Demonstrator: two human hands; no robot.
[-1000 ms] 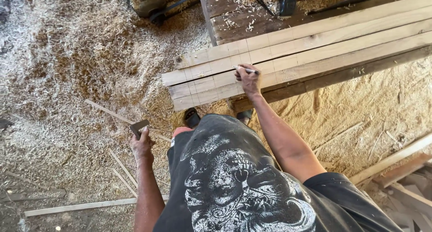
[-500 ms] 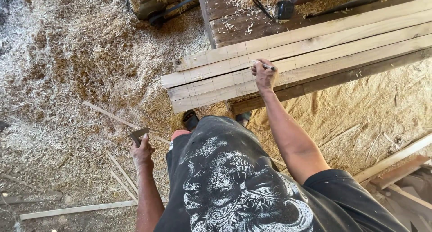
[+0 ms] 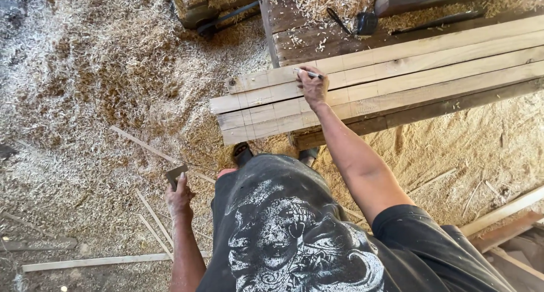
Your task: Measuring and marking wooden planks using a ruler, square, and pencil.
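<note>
My right hand (image 3: pixel 313 88) rests on a stack of pale wooden planks (image 3: pixel 396 76) lying side by side on a dark workbench (image 3: pixel 294 39). It grips a thin pen (image 3: pixel 306 72) whose tip touches the second plank from the far side. Pencil lines cross the planks near their left ends. My left hand (image 3: pixel 179 198) hangs at my side over the sawdust floor, closed around a small flat grey block (image 3: pixel 176 174).
Wood shavings (image 3: pixel 102 88) cover the floor and part of the bench. Thin wooden strips (image 3: pixel 147 147) lie on the floor at left. A dark tool with a cable (image 3: pixel 362 22) sits on the bench top. More boards (image 3: pixel 504 218) lie at the lower right.
My right hand has moved from the near planks to a farther plank with the pen. The left hand stays low at my side with the block.
</note>
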